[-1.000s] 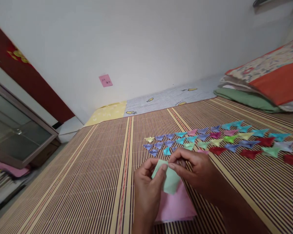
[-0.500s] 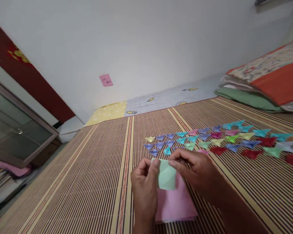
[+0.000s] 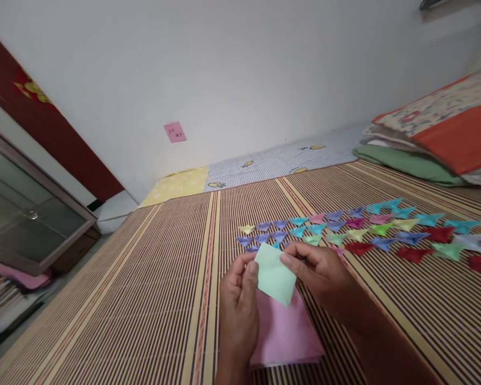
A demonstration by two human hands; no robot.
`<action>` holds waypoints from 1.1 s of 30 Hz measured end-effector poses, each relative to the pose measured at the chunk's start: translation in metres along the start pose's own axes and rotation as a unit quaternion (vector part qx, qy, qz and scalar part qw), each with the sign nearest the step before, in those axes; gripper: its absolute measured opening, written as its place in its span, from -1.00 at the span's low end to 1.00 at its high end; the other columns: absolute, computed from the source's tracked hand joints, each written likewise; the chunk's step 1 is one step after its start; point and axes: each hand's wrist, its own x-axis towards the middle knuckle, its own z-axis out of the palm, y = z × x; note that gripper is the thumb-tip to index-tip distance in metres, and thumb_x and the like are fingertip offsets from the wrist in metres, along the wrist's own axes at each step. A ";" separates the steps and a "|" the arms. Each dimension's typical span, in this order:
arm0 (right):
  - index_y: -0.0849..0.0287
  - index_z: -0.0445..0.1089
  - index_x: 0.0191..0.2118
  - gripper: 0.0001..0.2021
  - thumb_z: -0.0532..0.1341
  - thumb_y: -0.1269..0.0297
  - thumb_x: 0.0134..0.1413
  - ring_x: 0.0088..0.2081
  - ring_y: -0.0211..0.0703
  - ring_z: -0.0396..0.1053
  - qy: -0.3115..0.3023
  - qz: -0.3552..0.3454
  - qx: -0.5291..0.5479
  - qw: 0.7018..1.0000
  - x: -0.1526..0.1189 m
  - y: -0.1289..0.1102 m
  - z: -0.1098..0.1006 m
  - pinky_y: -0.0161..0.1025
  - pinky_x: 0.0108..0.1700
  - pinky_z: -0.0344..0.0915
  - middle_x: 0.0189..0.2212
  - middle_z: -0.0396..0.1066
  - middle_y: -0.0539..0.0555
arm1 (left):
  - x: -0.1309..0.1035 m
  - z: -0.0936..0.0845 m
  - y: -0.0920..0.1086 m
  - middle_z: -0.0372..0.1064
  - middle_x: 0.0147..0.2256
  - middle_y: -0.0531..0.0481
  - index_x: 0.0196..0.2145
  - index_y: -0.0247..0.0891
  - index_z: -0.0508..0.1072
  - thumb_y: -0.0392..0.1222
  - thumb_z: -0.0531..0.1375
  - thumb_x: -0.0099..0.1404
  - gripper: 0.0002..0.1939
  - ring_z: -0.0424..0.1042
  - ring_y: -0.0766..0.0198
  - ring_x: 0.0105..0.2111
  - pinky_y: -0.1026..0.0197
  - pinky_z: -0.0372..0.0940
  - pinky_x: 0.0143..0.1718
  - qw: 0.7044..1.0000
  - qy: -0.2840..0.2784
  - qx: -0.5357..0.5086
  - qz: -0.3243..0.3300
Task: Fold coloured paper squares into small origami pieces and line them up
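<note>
A small pale green square of paper point(image 3: 276, 277) is held up between both hands, turned so that its corners point up and down. My left hand point(image 3: 240, 302) pinches its left side, thumb in front. On the upper right edge my right hand point(image 3: 318, 275) grips it between thumb and fingers. Below the green paper lies a stack of pink paper point(image 3: 286, 337), partly covered by it and by my left hand. Just beyond my hands, rows of small folded paper shapes point(image 3: 356, 233) in several colours stand on the striped mat point(image 3: 164, 299).
Cushions and folded bedding point(image 3: 444, 133) are piled at the back right. A patterned cloth point(image 3: 264, 160) runs along the wall, which carries a pink note point(image 3: 175, 132). At the left are a glass-fronted cabinet point(image 3: 28, 208) and a pile of papers or books point(image 3: 8, 299).
The green paper has been turned from upright to a diamond position and raised slightly. Both hands have shifted a little with it and still hold it.
</note>
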 end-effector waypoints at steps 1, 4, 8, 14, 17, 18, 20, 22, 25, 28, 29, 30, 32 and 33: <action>0.15 0.34 -0.45 -0.65 0.18 0.06 0.32 -0.50 -0.24 0.15 0.006 0.007 0.000 1.000 0.000 0.001 -0.001 -0.28 -0.46 0.11 -0.56 0.21 -0.08 | 0.000 -0.002 0.001 0.55 -0.23 -0.02 0.05 -0.13 0.55 0.01 0.20 0.44 -0.68 0.46 0.24 -0.31 0.26 0.33 -0.28 1.000 -0.003 0.011 0.009; 0.16 0.31 -0.47 -0.65 0.19 0.07 0.29 -0.50 -0.25 0.12 0.026 0.016 -0.014 0.999 0.002 0.004 -0.003 -0.28 -0.46 0.07 -0.57 0.17 -0.09 | -0.001 -0.008 0.003 0.53 0.06 -0.09 0.19 -0.02 0.49 -0.02 0.21 0.44 -0.61 0.48 0.13 -0.02 0.13 0.32 0.03 0.997 -0.046 0.060 0.032; 0.15 0.27 -0.51 -0.65 0.21 0.11 0.26 -0.52 -0.27 0.09 0.019 0.021 -0.017 0.999 0.002 0.003 0.000 -0.30 -0.48 0.04 -0.59 0.13 -0.10 | 0.001 -0.012 0.001 0.61 -0.04 -0.14 0.02 -0.15 0.63 -0.05 0.24 0.42 -0.70 0.52 0.06 -0.03 0.09 0.33 0.03 0.993 -0.117 0.033 -0.007; 0.14 0.46 -0.04 -0.71 0.17 0.06 0.34 -0.36 -0.17 0.40 0.028 -0.005 0.019 0.999 0.003 0.001 -0.001 -0.25 -0.32 0.33 -0.35 0.46 0.03 | 0.008 -0.007 -0.007 0.65 -0.26 -0.19 -0.15 -0.33 0.69 -0.01 0.36 0.29 -0.67 0.58 0.16 -0.28 0.21 0.40 -0.20 0.978 -0.038 -0.180 -0.100; 0.10 0.49 0.01 -0.69 0.16 0.03 0.36 -0.16 -0.07 0.48 0.004 -0.038 -0.010 0.999 0.003 0.006 -0.007 -0.13 -0.11 0.40 -0.15 0.52 0.12 | 0.010 -0.006 -0.004 0.63 -0.33 -0.22 -0.24 -0.37 0.70 0.06 0.41 0.21 -0.62 0.58 0.14 -0.35 0.18 0.43 -0.27 0.965 -0.017 -0.233 -0.117; 0.08 0.52 -0.02 -0.70 0.20 0.04 0.33 -0.07 -0.02 0.48 -0.009 -0.057 -0.014 0.998 0.004 0.007 -0.009 -0.09 -0.02 0.39 -0.09 0.52 0.14 | 0.011 -0.005 -0.003 0.63 -0.35 -0.22 -0.26 -0.37 0.71 0.08 0.42 0.19 -0.61 0.59 0.13 -0.36 0.17 0.44 -0.27 0.962 -0.013 -0.244 -0.121; 0.05 0.54 -0.05 -0.75 0.30 0.07 0.25 0.09 0.05 0.43 -0.031 -0.083 -0.018 0.996 0.004 0.008 -0.012 -0.02 0.13 0.32 0.02 0.49 0.14 | 0.011 -0.005 -0.002 0.62 -0.39 -0.20 -0.30 -0.37 0.71 0.09 0.44 0.15 -0.59 0.58 0.12 -0.38 0.15 0.45 -0.29 0.958 -0.006 -0.259 -0.126; 0.02 0.56 -0.08 -0.77 0.39 0.11 0.17 0.15 0.06 0.40 -0.041 -0.088 -0.022 0.995 0.004 0.007 -0.012 0.00 0.20 0.27 0.06 0.47 0.12 | 0.012 -0.005 -0.003 0.60 -0.44 -0.19 -0.32 -0.38 0.70 0.09 0.46 0.13 -0.59 0.58 0.12 -0.39 0.14 0.45 -0.30 0.956 -0.001 -0.264 -0.128; 0.01 0.58 -0.15 -0.84 0.40 0.15 0.17 0.10 0.02 0.43 -0.045 -0.089 -0.043 0.994 0.004 0.003 -0.011 -0.01 0.19 0.26 0.02 0.49 0.08 | 0.011 -0.005 -0.005 0.58 -0.47 -0.16 -0.33 -0.39 0.69 0.11 0.45 0.14 -0.57 0.57 0.14 -0.42 0.15 0.44 -0.31 0.958 0.001 -0.257 -0.128; 0.02 0.58 -0.22 -0.91 0.35 0.17 0.23 0.04 -0.01 0.46 -0.041 -0.099 -0.056 0.993 0.003 -0.001 -0.010 -0.02 0.14 0.27 -0.04 0.51 0.07 | 0.010 -0.005 -0.007 0.57 -0.47 -0.14 -0.31 -0.39 0.68 0.16 0.39 0.20 -0.54 0.54 0.17 -0.44 0.18 0.40 -0.34 0.966 -0.006 -0.230 -0.116; 0.03 0.58 -0.24 -0.91 0.33 0.19 0.24 0.02 -0.02 0.46 -0.040 -0.100 -0.058 0.992 0.002 -0.002 -0.011 -0.03 0.12 0.28 -0.05 0.51 0.07 | 0.009 -0.006 -0.007 0.58 -0.46 -0.14 -0.30 -0.38 0.68 0.17 0.37 0.23 -0.53 0.53 0.19 -0.45 0.19 0.38 -0.35 0.970 -0.011 -0.217 -0.111; 0.04 0.58 -0.25 -0.91 0.32 0.21 0.25 0.02 -0.02 0.47 -0.039 -0.097 -0.060 0.993 0.002 -0.002 -0.011 -0.04 0.10 0.30 -0.06 0.52 0.07 | 0.009 -0.006 -0.007 0.58 -0.45 -0.14 -0.29 -0.38 0.68 0.18 0.35 0.25 -0.53 0.52 0.21 -0.45 0.21 0.37 -0.36 0.973 -0.017 -0.203 -0.106; 0.06 0.57 -0.27 -0.90 0.30 0.24 0.24 0.00 0.00 0.48 -0.035 -0.087 -0.065 0.993 0.001 -0.002 -0.011 -0.04 0.05 0.32 -0.08 0.52 0.09 | 0.009 -0.007 -0.009 0.59 -0.42 -0.14 -0.28 -0.37 0.68 0.16 0.32 0.29 -0.54 0.50 0.22 -0.43 0.21 0.35 -0.34 0.979 -0.027 -0.177 -0.098; 0.07 0.57 -0.28 -0.89 0.29 0.24 0.25 -0.01 0.00 0.48 -0.031 -0.083 -0.068 0.994 0.001 -0.002 -0.011 -0.05 0.04 0.33 -0.08 0.53 0.10 | 0.009 -0.008 -0.009 0.59 -0.40 -0.15 -0.28 -0.37 0.68 0.16 0.31 0.31 -0.54 0.50 0.22 -0.42 0.21 0.35 -0.31 0.981 -0.030 -0.167 -0.095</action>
